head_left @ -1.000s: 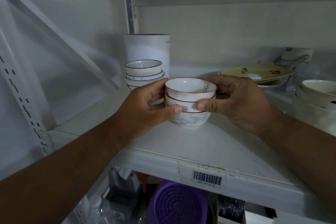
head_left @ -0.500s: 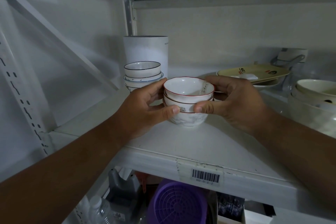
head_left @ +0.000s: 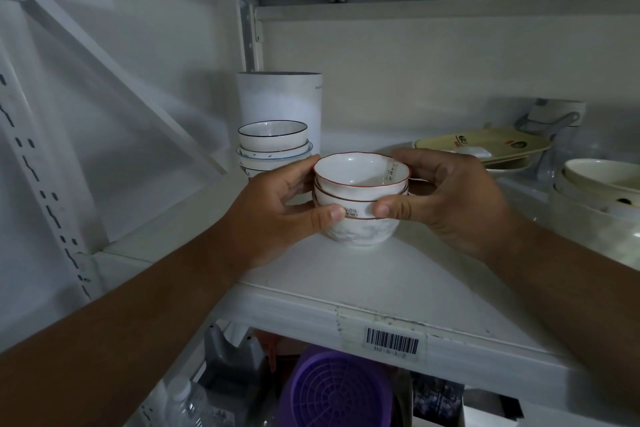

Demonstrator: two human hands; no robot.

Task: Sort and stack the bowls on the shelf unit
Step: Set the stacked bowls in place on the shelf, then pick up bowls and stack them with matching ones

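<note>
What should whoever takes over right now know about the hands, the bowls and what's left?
Left hand: grips the left side of the red-rimmed bowl stack.
Right hand: grips its right side, thumb in front.
Stack: nested bowls, bottom on or just above the shelf; contact unclear.
Blue-rimmed bowl stack: behind on the left, in front of a white cylinder.
Done: both of those sets stacked.
Left: probably settle and release the stack; cream bowls at right may still need sorting.
</note>
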